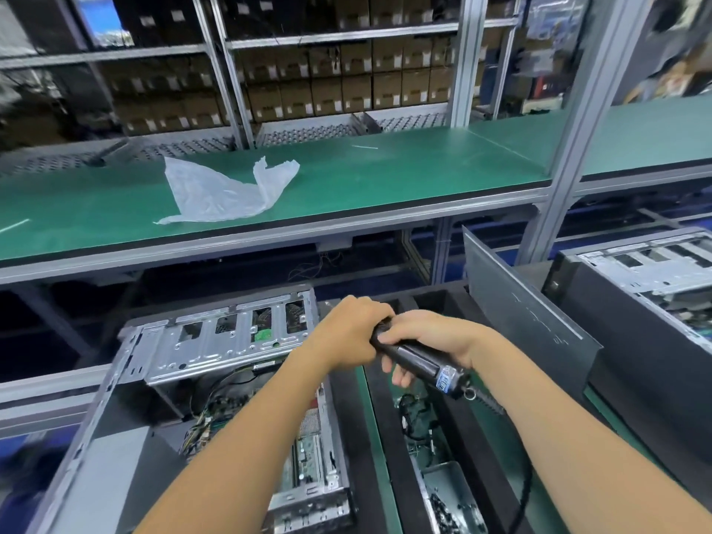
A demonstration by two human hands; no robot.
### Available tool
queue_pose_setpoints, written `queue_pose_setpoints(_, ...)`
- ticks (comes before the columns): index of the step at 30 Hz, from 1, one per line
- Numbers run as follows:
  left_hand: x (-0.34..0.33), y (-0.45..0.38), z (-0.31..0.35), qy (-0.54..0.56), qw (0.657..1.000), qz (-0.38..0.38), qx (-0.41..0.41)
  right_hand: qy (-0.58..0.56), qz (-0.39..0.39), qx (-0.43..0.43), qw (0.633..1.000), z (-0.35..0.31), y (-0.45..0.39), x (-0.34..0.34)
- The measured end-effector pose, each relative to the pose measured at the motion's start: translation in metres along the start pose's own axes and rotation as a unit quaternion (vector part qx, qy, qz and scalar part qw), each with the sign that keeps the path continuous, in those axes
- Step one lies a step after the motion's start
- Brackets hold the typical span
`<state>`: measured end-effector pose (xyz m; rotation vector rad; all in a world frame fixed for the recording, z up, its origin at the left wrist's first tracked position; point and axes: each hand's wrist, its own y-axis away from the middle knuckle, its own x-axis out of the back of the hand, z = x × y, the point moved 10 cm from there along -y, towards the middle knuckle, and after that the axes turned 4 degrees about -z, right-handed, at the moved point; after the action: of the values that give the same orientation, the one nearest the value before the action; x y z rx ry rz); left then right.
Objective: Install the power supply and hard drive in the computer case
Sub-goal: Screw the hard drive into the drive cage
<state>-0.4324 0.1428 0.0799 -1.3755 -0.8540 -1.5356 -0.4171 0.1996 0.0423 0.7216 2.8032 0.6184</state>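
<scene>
The computer case (215, 379) lies on its side at the lower left with its side panel off. Its bare metal drive cage runs across the upper part, pierced with rectangular cut-outs and small holes. Below the cage, a tangle of coloured wires and a circuit board show inside the shell, and a vented metal block sits at the near end. The case rests in a black foam tray (348, 437) on the green conveyor.

To the right of the case, a narrow channel holds black cables (414, 414), and nearer the camera a small metal tray (449, 491) holds a heap of dark screws. A grey side panel (516, 314) stands on edge beyond it, and a second opened case (651, 275) sits at the far right.

Both hands meet above the conveyor on a black electric screwdriver (418, 358). The left hand (348, 333) is curled over its front end; the tip itself is hidden. The right hand (427, 337) wraps around the barrel, fingers under it. A cord trails down from the tool's rear.

On the green table (385, 175) above lies a crumpled clear plastic bag (223, 194).
</scene>
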Motion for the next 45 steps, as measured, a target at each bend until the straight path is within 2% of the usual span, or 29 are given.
queue_pose_setpoints(2, 0.007, 0.001, -0.012, 0.021, 0.999, 0.022, 0.018, 0.09, 0.102, -0.009, 0.991, -0.015, 0.012, 0.022)
queue_pose_setpoints(4, 0.012, 0.003, -0.025, 0.035, 0.998, 0.04, 0.043, 0.226, 0.274, 0.02, 0.934, -0.045, 0.037, 0.052)
queue_pose_setpoints(6, 0.016, 0.006, -0.04, 0.059, 0.993, 0.065, 0.076, 0.273, 0.418, 0.158, 0.852, -0.088, 0.072, 0.049)
queue_pose_setpoints(7, 0.018, 0.009, -0.048, 0.079, 0.989, 0.079, 0.097, 0.259, 0.436, 0.25, 0.825, -0.106, 0.086, 0.035)
queue_pose_setpoints(8, 0.02, 0.011, -0.055, 0.096, 0.984, 0.094, 0.115, 0.23, 0.411, 0.326, 0.82, -0.116, 0.093, 0.018)
queue_pose_setpoints(9, 0.023, 0.012, -0.06, 0.1, 0.981, 0.108, 0.13, 0.213, 0.358, 0.365, 0.833, -0.121, 0.09, -0.002)
queue_pose_setpoints(10, 0.026, 0.014, -0.063, 0.096, 0.979, 0.119, 0.138, 0.218, 0.294, 0.361, 0.858, -0.118, 0.08, -0.02)
queue_pose_setpoints(12, 0.029, 0.016, -0.068, 0.093, 0.976, 0.131, 0.147, 0.252, 0.177, 0.235, 0.922, -0.088, 0.045, -0.044)
queue_pose_setpoints(14, 0.027, 0.018, -0.072, 0.09, 0.975, 0.127, 0.159, 0.255, 0.11, 0.064, 0.958, -0.037, 0.017, -0.047)
queue_pose_setpoints(16, 0.023, 0.018, -0.076, 0.09, 0.973, 0.123, 0.171, 0.209, 0.139, -0.002, 0.968, -0.005, 0.0, -0.036)
queue_pose_setpoints(19, 0.023, 0.016, -0.079, 0.09, 0.969, 0.127, 0.19, -0.001, 0.254, 0.06, 0.965, 0.004, -0.021, -0.012)
queue_pose_setpoints(21, 0.023, 0.017, -0.084, 0.101, 0.962, 0.132, 0.218, -0.134, 0.3, 0.125, 0.936, 0.002, -0.036, -0.001)
queue_pose_setpoints(24, 0.021, 0.022, -0.098, 0.12, 0.95, 0.124, 0.262, -0.23, 0.349, 0.195, 0.887, -0.011, -0.056, 0.008)
queue_pose_setpoints(27, 0.027, 0.026, -0.112, 0.133, 0.941, 0.139, 0.279, -0.246, 0.375, 0.208, 0.869, -0.024, -0.074, 0.013)
queue_pose_setpoints(38, 0.05, 0.056, -0.181, 0.215, 0.918, 0.181, 0.279, -0.194, 0.37, 0.263, 0.869, -0.072, -0.133, -0.005)
queue_pose_setpoints(41, 0.047, 0.059, -0.194, 0.234, 0.926, 0.16, 0.251, -0.169, 0.389, 0.266, 0.866, -0.075, -0.139, -0.011)
queue_pose_setpoints(45, 0.027, 0.069, -0.205, 0.315, 0.928, 0.073, 0.187, -0.107, 0.421, 0.297, 0.85, -0.075, -0.126, -0.013)
